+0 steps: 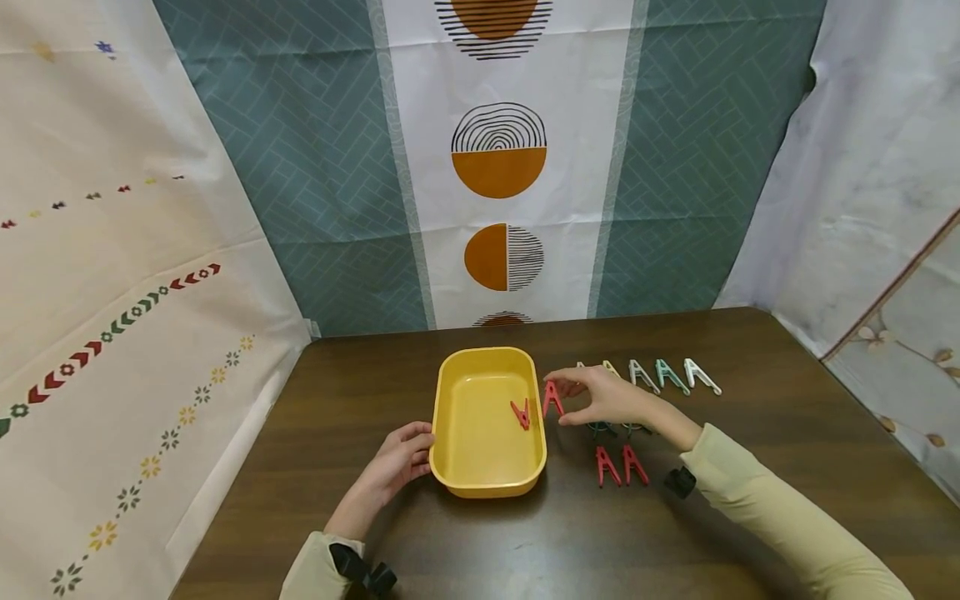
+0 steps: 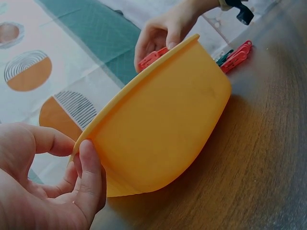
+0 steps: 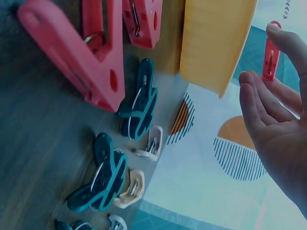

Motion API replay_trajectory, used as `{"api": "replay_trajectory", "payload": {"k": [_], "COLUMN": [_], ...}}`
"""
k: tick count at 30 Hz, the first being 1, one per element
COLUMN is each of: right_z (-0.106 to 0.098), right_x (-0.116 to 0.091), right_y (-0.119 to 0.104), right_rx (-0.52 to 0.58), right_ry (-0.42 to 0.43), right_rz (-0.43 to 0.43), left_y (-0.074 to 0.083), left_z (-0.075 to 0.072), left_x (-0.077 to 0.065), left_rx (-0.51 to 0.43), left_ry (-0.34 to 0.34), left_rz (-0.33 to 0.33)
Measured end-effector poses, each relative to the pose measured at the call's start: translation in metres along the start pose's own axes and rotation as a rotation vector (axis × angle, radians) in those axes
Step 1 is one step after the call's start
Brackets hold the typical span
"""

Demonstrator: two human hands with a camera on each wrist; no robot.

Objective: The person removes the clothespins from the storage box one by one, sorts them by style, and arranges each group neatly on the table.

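Note:
A yellow plastic tub (image 1: 480,467) stands on the table, and a red clothespin (image 1: 521,415) lies inside it. My left hand (image 1: 392,463) pinches the tub's left rim between thumb and fingers, as the left wrist view shows closely. Over by the right rim, my right hand (image 1: 606,397) holds another red clothespin (image 3: 271,57) between thumb and fingertips, raised beside the tub. Two more red clothespins, one at the left (image 1: 607,467) and one at the right (image 1: 634,464), lie on the table below that hand. Dark green clothespins (image 3: 98,179) lie behind them, partly hidden by the hand in the head view.
A back row of clothespins includes a green one (image 1: 671,377) and a white one (image 1: 701,376); the right hand covers part of this row. The brown table (image 1: 517,550) meets a patterned cloth (image 1: 330,208) at its back and hanging cloths on both sides.

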State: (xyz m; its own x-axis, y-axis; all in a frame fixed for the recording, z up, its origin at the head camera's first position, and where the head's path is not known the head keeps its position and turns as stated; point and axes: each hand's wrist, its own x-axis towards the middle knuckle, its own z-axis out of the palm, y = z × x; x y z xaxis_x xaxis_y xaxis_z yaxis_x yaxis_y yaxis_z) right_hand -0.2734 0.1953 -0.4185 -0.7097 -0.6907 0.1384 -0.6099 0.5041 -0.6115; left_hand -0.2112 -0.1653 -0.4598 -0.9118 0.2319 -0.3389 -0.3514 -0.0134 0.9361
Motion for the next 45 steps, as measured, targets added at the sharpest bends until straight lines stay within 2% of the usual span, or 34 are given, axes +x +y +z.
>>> {"api": "replay_trajectory", "payload": {"k": [7, 18, 26, 35, 45], "right_z": [-0.002, -0.001, -0.003, -0.008, -0.018], "right_x": [-0.008, -0.021, -0.03, -0.046, -0.061], "right_y": [0.001, 0.008, 0.014, 0.02, 0.03], "right_rx": [0.048, 0.034, 0.034, 0.013, 0.04], "right_ry": [-0.061, -0.129, -0.115, -0.156, -0.164], "right_rz": [0.04, 0.042, 0.068, 0.119, 0.145], "left_y": [-0.001, -0.002, 0.0, -0.003, -0.002], "left_z": [-0.001, -0.001, -0.001, 0.0, -0.001], "left_x": [0.001, 0.002, 0.001, -0.001, 0.001], "left_rx": [-0.007, -0.022, -0.021, -0.036, -0.052], "left_ry": [-0.005, -0.028, -0.033, -0.052, -0.052], "left_rz": [-0.003, 0.013, 0.012, 0.012, 0.014]}}
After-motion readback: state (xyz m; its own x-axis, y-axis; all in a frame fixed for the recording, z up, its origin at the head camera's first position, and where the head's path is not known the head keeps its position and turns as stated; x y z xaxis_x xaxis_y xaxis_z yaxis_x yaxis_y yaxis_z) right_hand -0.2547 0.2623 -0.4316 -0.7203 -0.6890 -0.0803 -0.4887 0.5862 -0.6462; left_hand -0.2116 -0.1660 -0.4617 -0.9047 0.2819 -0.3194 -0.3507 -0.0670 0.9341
